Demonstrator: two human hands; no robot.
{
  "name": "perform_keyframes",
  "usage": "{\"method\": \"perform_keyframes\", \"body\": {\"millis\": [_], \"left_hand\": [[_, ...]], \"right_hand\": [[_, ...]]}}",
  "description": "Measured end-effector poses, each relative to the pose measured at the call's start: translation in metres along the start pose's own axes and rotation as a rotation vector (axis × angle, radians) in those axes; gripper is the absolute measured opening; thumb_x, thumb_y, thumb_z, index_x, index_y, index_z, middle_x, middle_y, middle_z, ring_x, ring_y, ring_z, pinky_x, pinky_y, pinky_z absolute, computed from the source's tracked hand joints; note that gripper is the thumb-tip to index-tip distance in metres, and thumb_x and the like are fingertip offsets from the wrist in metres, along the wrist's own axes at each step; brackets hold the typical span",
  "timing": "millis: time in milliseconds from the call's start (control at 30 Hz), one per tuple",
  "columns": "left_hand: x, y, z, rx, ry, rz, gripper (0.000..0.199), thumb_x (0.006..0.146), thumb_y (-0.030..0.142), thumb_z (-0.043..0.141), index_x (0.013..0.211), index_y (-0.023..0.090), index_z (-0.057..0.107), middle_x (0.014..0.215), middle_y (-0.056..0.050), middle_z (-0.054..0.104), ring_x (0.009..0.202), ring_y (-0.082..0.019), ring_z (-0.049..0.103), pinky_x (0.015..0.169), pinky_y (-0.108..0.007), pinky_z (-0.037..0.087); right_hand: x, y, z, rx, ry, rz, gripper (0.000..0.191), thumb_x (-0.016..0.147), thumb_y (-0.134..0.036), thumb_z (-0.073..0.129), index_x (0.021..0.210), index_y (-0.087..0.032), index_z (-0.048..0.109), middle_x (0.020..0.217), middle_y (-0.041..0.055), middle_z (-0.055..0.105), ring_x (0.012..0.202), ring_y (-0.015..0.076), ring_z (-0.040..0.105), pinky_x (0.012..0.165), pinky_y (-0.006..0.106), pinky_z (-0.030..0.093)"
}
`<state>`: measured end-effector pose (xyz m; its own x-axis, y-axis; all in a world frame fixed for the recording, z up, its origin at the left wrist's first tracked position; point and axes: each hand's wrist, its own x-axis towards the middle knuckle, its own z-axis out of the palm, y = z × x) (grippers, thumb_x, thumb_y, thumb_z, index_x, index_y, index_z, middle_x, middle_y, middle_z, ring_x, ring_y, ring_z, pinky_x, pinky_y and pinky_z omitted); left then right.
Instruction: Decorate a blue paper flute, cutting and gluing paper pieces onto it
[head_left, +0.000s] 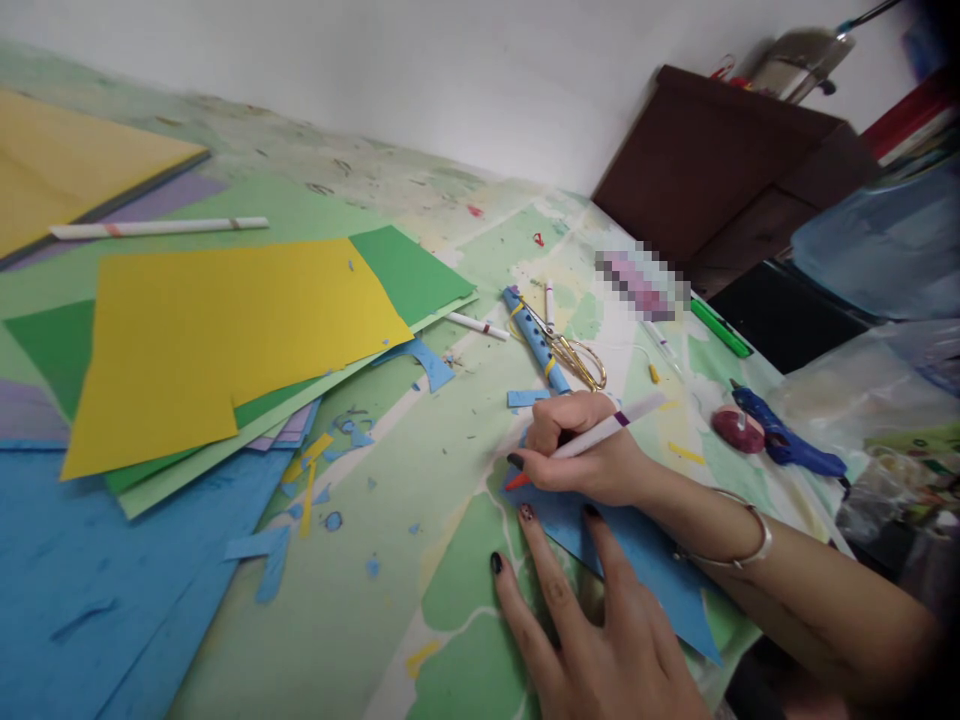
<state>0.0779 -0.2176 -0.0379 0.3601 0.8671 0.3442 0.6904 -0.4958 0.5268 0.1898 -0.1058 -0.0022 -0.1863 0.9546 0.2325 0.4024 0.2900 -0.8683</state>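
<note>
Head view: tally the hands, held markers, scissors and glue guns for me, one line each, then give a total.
Left hand and right hand: 2
Held marker: 1
Scissors: 1 pair
Blue glue gun: 1
Total: 5

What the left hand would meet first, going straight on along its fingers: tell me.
Probably the right hand, which lies just ahead of the left hand and holds a white pen. The pen's orange tip looks nearly as close; depth is unclear in this single view.
</note>
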Motion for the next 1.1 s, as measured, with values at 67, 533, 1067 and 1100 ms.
{"method": "perform_keyframes", "body": {"millis": [67,533,1067,1100], "left_hand": [[-0.002,0.001,0.004,0.006,0.024,-0.021,0.024,0.076,0.026,0.062,0.099,0.022,0.068,0.126,-0.007,0.054,0.129,-0.043,0.033,0.103,-0.069,0.023],[0.000,-0.002,0.003,-0.038,0.062,-0.007,0.032,0.078,0.028,0.060,0.108,0.019,0.064,0.124,-0.011,0.055,0.126,-0.045,0.036,0.097,-0.071,0.030],[0.003,0.004,-0.005,-0.002,-0.021,-0.065,0.033,0.078,0.027,0.061,0.110,0.021,0.064,0.125,-0.010,0.055,0.126,-0.043,0.038,0.100,-0.069,0.030],[0.004,0.004,-0.005,-0.002,-0.023,-0.076,0.034,0.078,0.028,0.061,0.111,0.021,0.064,0.125,-0.011,0.055,0.125,-0.043,0.039,0.100,-0.069,0.031]], "right_hand": [[0.000,0.000,0.000,0.002,-0.009,0.004,0.038,0.072,-0.013,0.066,0.050,-0.016,0.036,0.048,-0.0072,0.035,0.046,0.0051,0.033,0.042,0.020,0.026],[-0.002,0.003,-0.001,0.040,-0.037,0.013,0.037,0.072,-0.013,0.067,0.051,-0.017,0.036,0.049,-0.0075,0.036,0.045,0.0049,0.034,0.041,0.020,0.027],[-0.003,0.004,0.001,0.057,-0.020,0.035,0.038,0.070,-0.010,0.064,0.051,-0.018,0.032,0.048,-0.0083,0.033,0.044,0.0042,0.029,0.039,0.019,0.023],[-0.003,0.004,0.001,0.057,-0.019,0.034,0.038,0.070,-0.010,0.064,0.051,-0.018,0.032,0.048,-0.0083,0.032,0.044,0.0042,0.029,0.039,0.019,0.023]]}}
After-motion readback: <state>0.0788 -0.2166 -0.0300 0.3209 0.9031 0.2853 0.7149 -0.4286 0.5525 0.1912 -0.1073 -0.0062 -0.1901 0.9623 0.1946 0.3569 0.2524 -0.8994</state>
